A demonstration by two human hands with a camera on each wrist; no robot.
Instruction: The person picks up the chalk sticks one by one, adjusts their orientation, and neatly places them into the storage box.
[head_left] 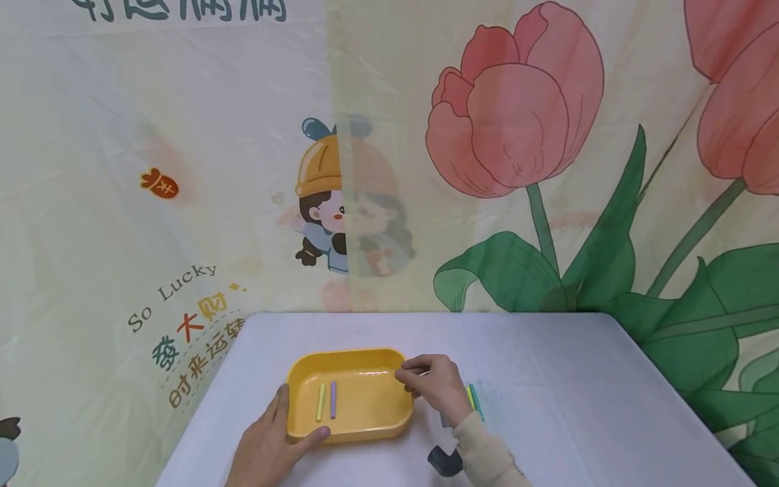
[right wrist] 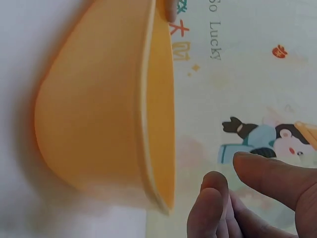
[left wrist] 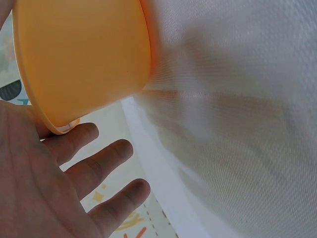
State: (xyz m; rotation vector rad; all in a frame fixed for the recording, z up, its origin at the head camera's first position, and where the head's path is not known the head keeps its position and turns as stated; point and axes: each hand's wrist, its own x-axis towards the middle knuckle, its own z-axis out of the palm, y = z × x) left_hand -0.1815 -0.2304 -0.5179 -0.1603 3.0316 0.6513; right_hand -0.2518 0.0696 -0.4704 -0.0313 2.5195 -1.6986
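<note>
A yellow tray [head_left: 365,430] stands on the white-covered table, with a yellow chalk-like stick [head_left: 320,402] and a purple one [head_left: 333,400] side by side in its left half. My left hand [head_left: 264,439] grips the tray's near left corner, thumb over the rim and fingers along the outer wall. In the left wrist view the index finger touches under the rim, while the other fingers spread away. My right hand [head_left: 433,384] is at the tray's right rim. Its thumb [right wrist: 270,173] and bent fingertips [right wrist: 207,203] stand apart in the right wrist view, and nothing shows between them.
Yellow and teal sticks [head_left: 477,402] lie on the table right of the tray, partly hidden by the right wrist. A dark curved object [head_left: 445,461] is beside the right sleeve. A printed cloth [head_left: 377,81] with tulips hangs behind the table [head_left: 578,406].
</note>
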